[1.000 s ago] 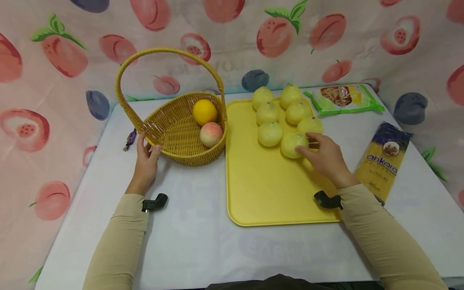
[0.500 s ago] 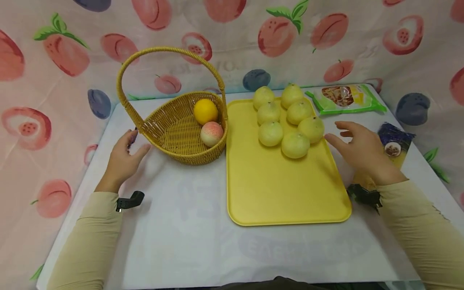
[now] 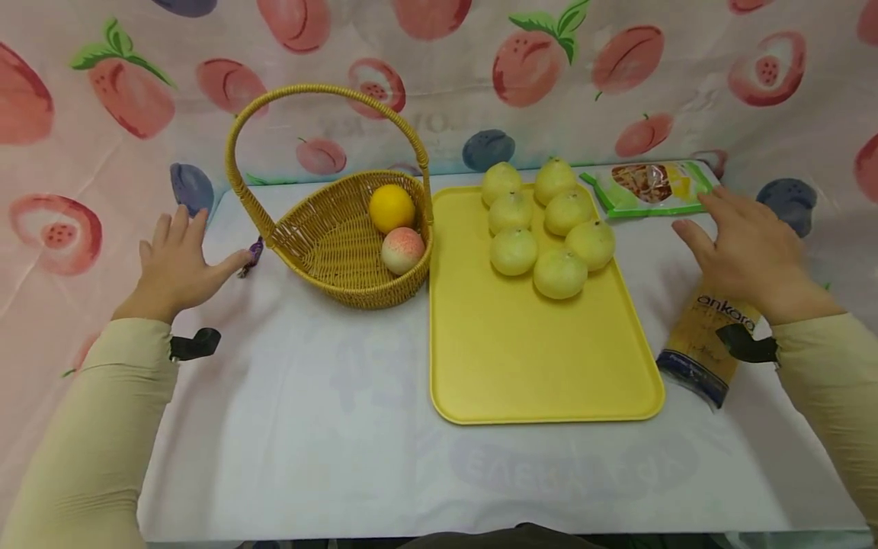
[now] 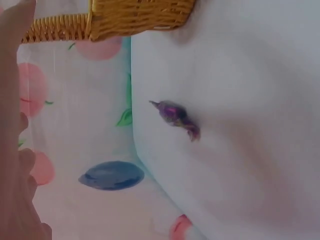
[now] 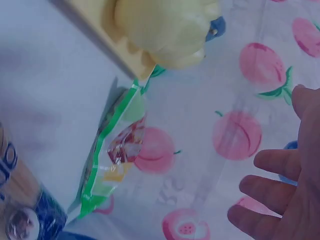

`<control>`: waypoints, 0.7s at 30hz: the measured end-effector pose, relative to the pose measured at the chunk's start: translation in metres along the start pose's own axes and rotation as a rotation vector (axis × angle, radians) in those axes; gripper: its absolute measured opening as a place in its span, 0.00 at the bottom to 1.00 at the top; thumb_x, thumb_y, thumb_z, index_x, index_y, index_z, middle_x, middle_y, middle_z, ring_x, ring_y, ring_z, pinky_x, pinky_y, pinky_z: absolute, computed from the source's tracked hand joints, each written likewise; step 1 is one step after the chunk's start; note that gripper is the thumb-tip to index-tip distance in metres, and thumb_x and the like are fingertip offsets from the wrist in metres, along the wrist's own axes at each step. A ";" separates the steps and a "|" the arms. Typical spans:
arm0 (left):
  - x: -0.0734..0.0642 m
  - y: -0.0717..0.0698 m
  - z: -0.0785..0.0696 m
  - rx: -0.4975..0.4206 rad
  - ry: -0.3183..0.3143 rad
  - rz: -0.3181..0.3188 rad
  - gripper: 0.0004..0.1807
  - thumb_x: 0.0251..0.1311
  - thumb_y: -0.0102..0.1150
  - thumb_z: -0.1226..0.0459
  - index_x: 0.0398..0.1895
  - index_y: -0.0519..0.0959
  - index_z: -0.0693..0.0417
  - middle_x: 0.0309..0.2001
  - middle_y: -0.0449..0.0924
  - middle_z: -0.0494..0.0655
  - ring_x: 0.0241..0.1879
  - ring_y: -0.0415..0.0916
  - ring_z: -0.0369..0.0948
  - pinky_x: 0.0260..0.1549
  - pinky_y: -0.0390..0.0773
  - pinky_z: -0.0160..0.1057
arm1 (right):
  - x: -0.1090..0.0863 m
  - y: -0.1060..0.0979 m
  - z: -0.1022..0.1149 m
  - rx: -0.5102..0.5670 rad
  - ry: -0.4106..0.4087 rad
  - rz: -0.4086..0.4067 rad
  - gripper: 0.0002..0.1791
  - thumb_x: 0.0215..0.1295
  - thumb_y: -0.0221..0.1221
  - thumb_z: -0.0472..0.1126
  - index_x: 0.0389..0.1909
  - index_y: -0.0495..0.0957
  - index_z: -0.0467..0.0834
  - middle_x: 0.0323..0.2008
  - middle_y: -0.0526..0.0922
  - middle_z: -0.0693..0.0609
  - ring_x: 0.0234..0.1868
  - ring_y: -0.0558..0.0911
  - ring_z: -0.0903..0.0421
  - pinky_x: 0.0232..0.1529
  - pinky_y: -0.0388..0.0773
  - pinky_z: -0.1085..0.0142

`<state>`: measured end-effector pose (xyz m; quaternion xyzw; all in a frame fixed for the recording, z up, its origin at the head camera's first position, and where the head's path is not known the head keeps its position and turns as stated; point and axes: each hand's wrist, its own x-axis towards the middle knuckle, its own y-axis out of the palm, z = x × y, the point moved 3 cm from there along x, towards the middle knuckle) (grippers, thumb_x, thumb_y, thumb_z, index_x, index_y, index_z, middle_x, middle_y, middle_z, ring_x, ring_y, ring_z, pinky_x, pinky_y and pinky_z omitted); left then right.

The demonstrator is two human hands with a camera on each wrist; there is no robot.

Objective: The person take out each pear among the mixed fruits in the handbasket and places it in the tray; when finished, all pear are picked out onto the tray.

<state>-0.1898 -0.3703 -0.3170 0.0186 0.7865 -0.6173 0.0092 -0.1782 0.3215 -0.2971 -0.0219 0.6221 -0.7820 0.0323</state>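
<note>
My left hand [image 3: 174, 267] hangs over the left side of the table with its fingers spread, holding nothing. Its thumb tip overlaps a purple wrapped candy [image 4: 172, 114] in the head view; the left wrist view shows the candy lying on the white cloth. My right hand [image 3: 751, 255], also holding nothing, is over the pasta packet [image 3: 706, 343] and covers its upper part. The wicker basket [image 3: 329, 286] holds an orange [image 3: 392, 208] and a peach [image 3: 402, 251]. Several pale yellow-green round fruits [image 3: 560, 273] sit in two rows on the yellow tray [image 3: 542, 366].
A green and white snack packet [image 3: 652, 188] lies at the back right, beyond the tray. The basket's tall arched handle [image 3: 322, 90] rises above it. A fruit-print curtain [image 3: 425, 69] hangs behind the table [image 3: 309, 442].
My left hand has let go of the basket's rim and moved left. My right hand has left the front fruit and moved right, up over the pasta packet. Basket and fruits stay put.
</note>
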 end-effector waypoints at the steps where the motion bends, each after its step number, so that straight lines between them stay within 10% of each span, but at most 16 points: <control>1: 0.002 -0.002 0.001 0.008 -0.004 0.008 0.57 0.65 0.43 0.32 0.79 0.37 0.65 0.77 0.25 0.70 0.75 0.20 0.65 0.60 0.25 0.77 | 0.001 0.000 -0.002 -0.027 -0.002 -0.002 0.44 0.78 0.36 0.64 0.77 0.47 0.32 0.75 0.45 0.28 0.72 0.47 0.25 0.66 0.45 0.30; 10: 0.014 -0.007 -0.002 0.047 -0.004 0.063 0.59 0.65 0.38 0.30 0.79 0.31 0.62 0.75 0.17 0.67 0.73 0.12 0.61 0.59 0.20 0.74 | 0.017 0.005 -0.020 -0.129 0.033 0.096 0.50 0.74 0.33 0.70 0.78 0.35 0.35 0.76 0.31 0.31 0.75 0.28 0.32 0.65 0.29 0.28; 21: 0.001 -0.003 -0.022 0.086 0.062 0.092 0.59 0.65 0.40 0.30 0.78 0.35 0.66 0.77 0.24 0.68 0.75 0.18 0.61 0.61 0.25 0.76 | 0.010 0.010 -0.012 -0.105 0.018 0.114 0.49 0.75 0.31 0.69 0.78 0.34 0.35 0.76 0.29 0.30 0.74 0.28 0.31 0.65 0.27 0.29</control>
